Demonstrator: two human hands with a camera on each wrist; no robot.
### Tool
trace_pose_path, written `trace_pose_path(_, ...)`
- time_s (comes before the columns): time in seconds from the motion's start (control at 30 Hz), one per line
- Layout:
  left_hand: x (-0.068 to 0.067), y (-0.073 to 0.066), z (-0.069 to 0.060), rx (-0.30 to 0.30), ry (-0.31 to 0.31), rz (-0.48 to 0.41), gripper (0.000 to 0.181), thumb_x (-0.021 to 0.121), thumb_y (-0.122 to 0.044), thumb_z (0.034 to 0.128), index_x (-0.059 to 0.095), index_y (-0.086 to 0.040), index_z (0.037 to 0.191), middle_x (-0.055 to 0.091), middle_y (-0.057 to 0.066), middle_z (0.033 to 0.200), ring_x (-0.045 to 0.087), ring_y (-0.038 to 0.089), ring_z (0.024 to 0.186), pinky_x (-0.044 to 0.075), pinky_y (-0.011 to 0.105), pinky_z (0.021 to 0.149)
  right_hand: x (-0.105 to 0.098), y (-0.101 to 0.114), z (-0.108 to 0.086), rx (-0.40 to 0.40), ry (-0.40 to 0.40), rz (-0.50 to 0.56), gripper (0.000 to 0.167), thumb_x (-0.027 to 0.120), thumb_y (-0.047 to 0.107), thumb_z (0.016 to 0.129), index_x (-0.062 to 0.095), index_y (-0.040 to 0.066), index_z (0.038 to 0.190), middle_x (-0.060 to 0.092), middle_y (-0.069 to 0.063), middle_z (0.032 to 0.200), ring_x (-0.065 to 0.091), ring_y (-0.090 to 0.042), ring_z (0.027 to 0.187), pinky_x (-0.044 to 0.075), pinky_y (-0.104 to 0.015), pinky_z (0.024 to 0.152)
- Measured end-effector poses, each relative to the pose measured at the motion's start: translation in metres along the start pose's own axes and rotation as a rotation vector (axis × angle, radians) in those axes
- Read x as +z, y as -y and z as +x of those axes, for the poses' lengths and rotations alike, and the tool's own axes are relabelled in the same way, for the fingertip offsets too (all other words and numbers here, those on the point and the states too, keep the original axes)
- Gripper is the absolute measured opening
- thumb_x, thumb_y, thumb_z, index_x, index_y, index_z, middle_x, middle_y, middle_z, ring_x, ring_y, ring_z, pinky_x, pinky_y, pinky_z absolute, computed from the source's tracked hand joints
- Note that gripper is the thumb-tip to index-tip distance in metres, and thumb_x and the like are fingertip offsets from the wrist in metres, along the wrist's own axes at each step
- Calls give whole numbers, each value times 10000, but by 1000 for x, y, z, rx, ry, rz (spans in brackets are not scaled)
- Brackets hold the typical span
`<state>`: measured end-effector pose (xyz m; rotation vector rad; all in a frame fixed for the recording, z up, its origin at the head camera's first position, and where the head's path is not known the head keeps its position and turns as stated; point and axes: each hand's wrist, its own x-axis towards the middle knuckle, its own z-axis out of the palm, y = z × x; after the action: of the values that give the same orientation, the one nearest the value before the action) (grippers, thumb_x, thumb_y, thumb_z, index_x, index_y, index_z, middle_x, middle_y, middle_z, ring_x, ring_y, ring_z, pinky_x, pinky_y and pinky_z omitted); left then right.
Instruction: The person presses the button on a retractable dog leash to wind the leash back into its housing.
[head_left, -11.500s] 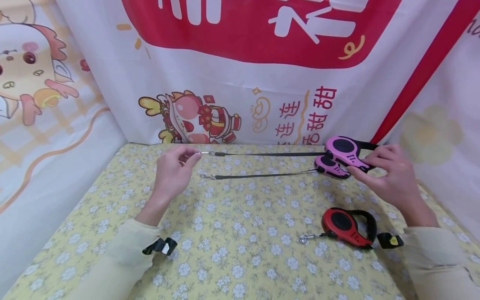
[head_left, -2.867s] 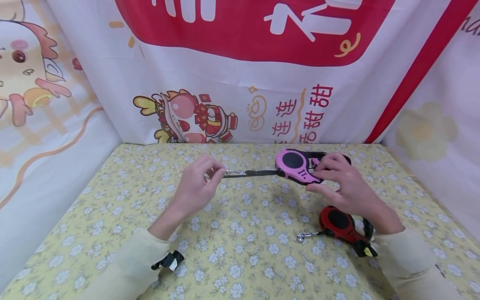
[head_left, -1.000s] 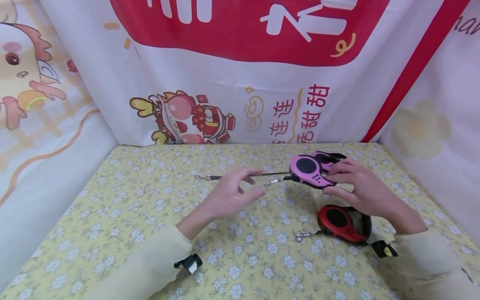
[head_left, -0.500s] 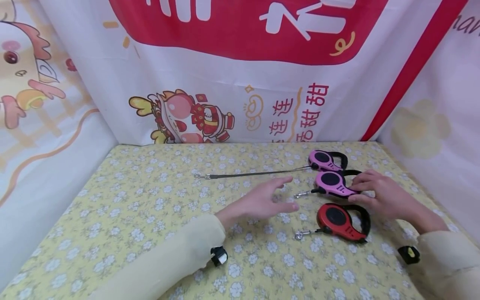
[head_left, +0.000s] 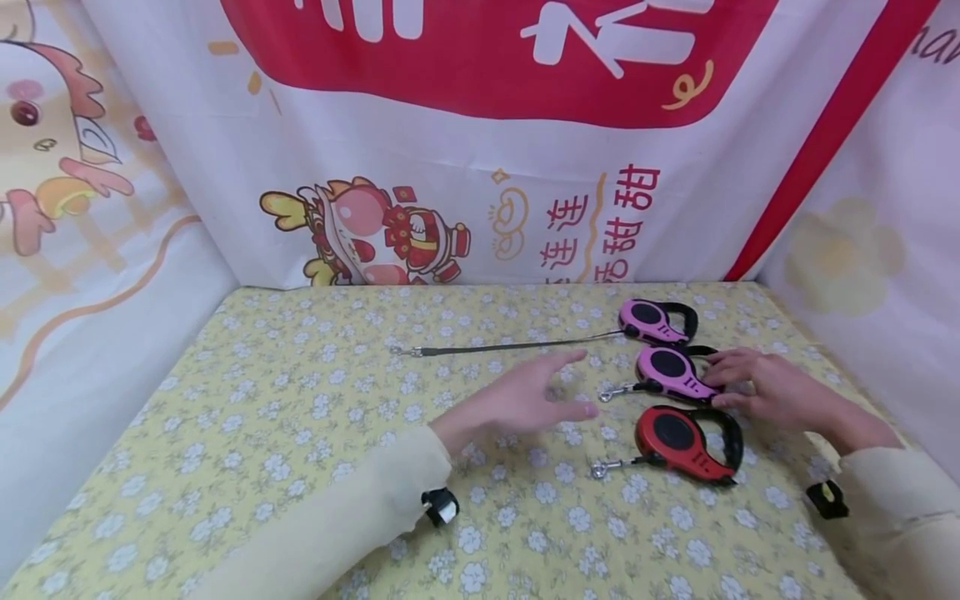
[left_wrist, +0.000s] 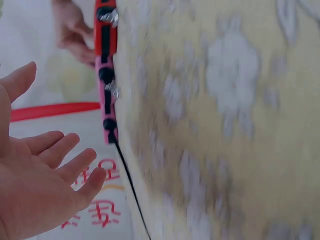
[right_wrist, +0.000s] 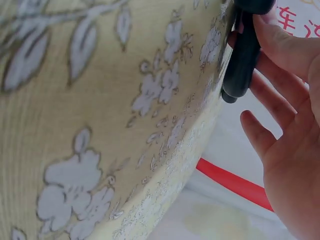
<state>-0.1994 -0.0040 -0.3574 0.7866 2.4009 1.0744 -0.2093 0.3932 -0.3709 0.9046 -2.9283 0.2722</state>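
Note:
My right hand [head_left: 765, 387] pinches the handle end of the middle pink retractable leash [head_left: 666, 368], thumb and fingertips around the black handle [left_wrist: 107, 90] side. That leash lies on the cloth, cord drawn in, its metal clip [head_left: 617, 392] close to the case. Behind it lies another pink leash [head_left: 645, 315], with its cord [head_left: 517, 345] stretched left to a clip [head_left: 408, 352]. In front lies a red leash [head_left: 677, 437], clip [head_left: 609, 467] near its case. My left hand [head_left: 525, 398] hovers left of the clips, fingers spread and holding nothing.
A yellow floral cloth [head_left: 300, 467] covers the table. White printed curtains [head_left: 480, 150] stand at the back and both sides. Black wrist straps [head_left: 441, 507] sit on both sleeves.
The held leash's long cord has drawn in. My left hand has let go of its clip and moved right. My right hand has brought the leash down between the other two.

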Motion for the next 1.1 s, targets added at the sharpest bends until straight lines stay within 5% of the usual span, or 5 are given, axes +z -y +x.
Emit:
trace_pose_path(0.13, -18, 9, -7, -15, -63, -23, 838, 684, -578, 985, 267, -355, 1678, 276, -54, 1763, 296, 258, 1623, 276, 552, 1307, -9, 0, 1, 111, 1, 74, 286, 849, 242, 906, 815, 184, 1184, 694, -234, 1378, 594, -489, 1324, 491, -709, 1021)
trace_pose_path(0.2, -27, 17, -12, -20, -99, -27, 812, 677, -564, 995, 290, -342, 1673, 303, -58, 1753, 455, 235, 1527, 316, 550, 1291, -15, 1, 3, 195, -29, 127, 304, 830, 285, 931, 800, 205, 1223, 678, -227, 1408, 581, -482, 1338, 498, -692, 1016)
trace_pose_path(0.5, -73, 74, -34, -124, -222, -40, 691, 651, -476, 1038, 376, -289, 1644, 370, -2, 1725, 327, 322, 1608, 307, 606, 1280, -22, -12, 39, 459, -39, 469, 569, 651, 538, 1022, 625, 184, 1466, 485, -161, 1618, 518, -468, 1437, 547, -535, 1065)
trace_pose_path(0.73, -101, 110, -54, -236, -214, 61, 665, 617, -386, 1069, 375, -151, 1643, 455, 128, 1665, 412, 374, 1551, 347, 585, 1265, -4, -32, 63, 461, 60, 559, 498, 614, 383, 1081, 586, 114, 1499, 565, -189, 1559, 525, -372, 1428, 507, -499, 1100)
trace_pose_path(1.1, -107, 120, -57, -243, -223, 159, 434, 619, -257, 1070, 599, -131, 1485, 560, 129, 1575, 526, 369, 1462, 416, 581, 1219, -7, -41, 83, 469, 184, 433, 583, 697, 432, 1022, 617, 68, 1471, 553, -271, 1536, 503, -477, 1405, 459, -649, 1111)
